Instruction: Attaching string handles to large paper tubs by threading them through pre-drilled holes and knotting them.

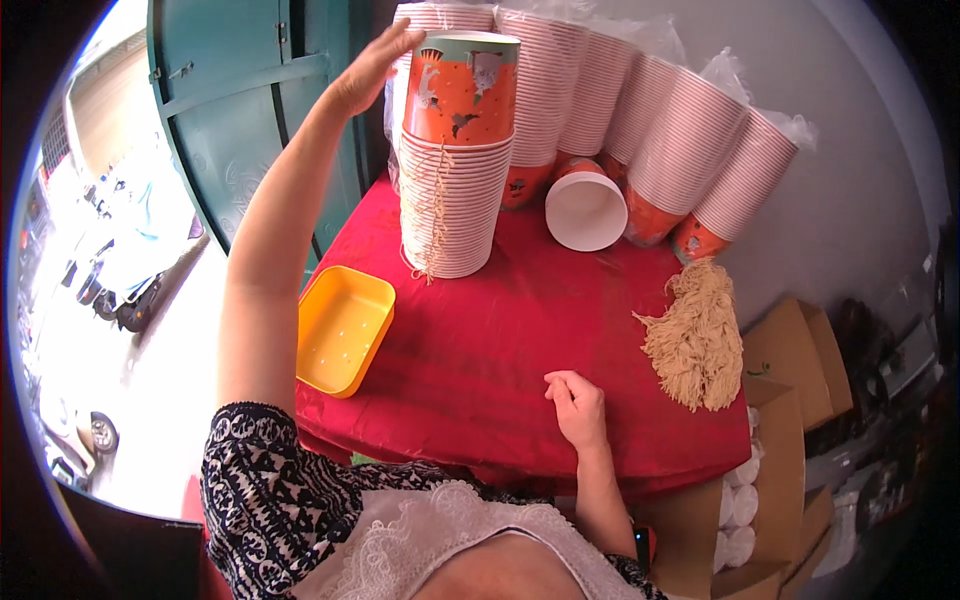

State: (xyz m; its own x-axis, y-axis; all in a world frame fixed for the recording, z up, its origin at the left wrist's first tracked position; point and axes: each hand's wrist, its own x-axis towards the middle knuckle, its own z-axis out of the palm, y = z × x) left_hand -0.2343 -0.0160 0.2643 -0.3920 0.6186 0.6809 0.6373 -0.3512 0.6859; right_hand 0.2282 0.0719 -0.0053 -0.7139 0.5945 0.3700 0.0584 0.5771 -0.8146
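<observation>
A tall upside-down stack of paper buckets point(457, 205) stands on the red-covered table, its top bucket orange with animal pictures. Pale strings hang down the stack's front. My left hand point(375, 68) is raised at the stack's upper left, fingers stretched out and fingertips at the top bucket's edge; I cannot tell whether they press on it. My right hand point(578, 405) hovers low over the table's near side, fingers curled closed, with nothing visible in them. A single bucket point(586, 211) lies on its side behind, white opening toward me.
Several plastic-wrapped bucket stacks point(690, 135) line the back. A yellow tray point(345, 330) with small white bits sits at the left. A bundle of beige strings point(697, 340) lies at the right edge. Cardboard boxes point(790, 440) stand right of the red tablecloth point(520, 330). A green door point(225, 110) is at left.
</observation>
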